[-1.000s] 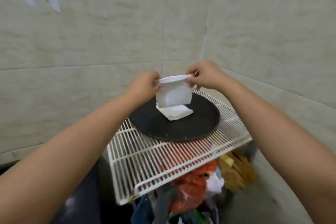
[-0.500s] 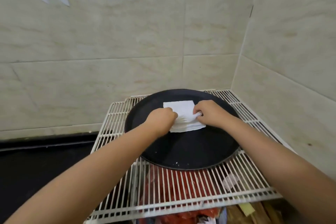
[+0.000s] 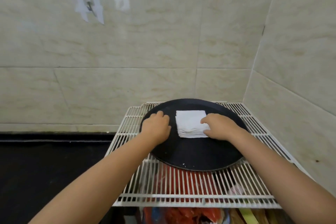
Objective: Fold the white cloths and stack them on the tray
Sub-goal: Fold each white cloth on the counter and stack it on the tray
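Note:
A small stack of folded white cloths [image 3: 190, 123] lies flat on the round black tray [image 3: 196, 156], toward its far side. My right hand [image 3: 219, 126] rests on the stack's right edge, fingers spread over the top cloth. My left hand [image 3: 157, 125] sits on the bare tray just left of the stack, fingers curled, a narrow gap between it and the cloths, holding nothing.
The tray rests on a white wire rack [image 3: 190, 187] set in a tiled corner; walls stand close behind and to the right. Red and other coloured bags [image 3: 181, 213] lie under the rack. A dark surface [image 3: 45, 169] spreads to the left.
A second ago both hands held a cloth up above the tray. They lowered it onto the stack. My left hand has since slid off to the left; my right stays on the stack.

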A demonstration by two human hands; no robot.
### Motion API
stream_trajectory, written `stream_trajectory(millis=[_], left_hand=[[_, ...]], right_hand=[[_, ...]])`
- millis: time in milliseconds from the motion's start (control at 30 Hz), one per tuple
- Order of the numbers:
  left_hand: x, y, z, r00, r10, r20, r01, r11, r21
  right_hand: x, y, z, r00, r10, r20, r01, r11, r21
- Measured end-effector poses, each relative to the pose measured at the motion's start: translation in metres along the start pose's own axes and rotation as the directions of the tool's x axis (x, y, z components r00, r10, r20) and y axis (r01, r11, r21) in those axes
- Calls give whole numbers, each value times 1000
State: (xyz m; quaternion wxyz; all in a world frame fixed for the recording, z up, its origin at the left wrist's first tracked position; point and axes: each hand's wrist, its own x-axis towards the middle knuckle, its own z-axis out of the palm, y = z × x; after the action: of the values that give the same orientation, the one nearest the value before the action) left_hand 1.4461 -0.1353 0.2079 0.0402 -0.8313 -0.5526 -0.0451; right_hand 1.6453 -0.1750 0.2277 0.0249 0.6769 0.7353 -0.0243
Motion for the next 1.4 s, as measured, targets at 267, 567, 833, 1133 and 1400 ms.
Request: stream_trajectory(millis=[267, 567, 833, 1133, 1400], left_hand=[[-123, -168, -57, 914, -379, -144, 372, 925, -70], [-380, -370, -99, 685, -629, -368, 702, 705, 100], [-550, -493, -91, 380, -896, -229, 922, 347, 171], [-646, -674, -64, 136, -973, -187, 975, 98, 199], [-679, -863, -84, 68, -980, -189, 978, 28, 206]], right_hand=[[10, -208, -42, 893, -294, -340, 344, 934, 96], [-34, -543, -62, 684, -573, -452, 646, 763, 10], [-80, -768, -25, 502, -766, -401, 840, 542, 16], [-45, -1002, 6, 391, -862, -323, 914, 406, 25], [52, -1186, -12, 423, -844, -331, 902, 428, 60]])
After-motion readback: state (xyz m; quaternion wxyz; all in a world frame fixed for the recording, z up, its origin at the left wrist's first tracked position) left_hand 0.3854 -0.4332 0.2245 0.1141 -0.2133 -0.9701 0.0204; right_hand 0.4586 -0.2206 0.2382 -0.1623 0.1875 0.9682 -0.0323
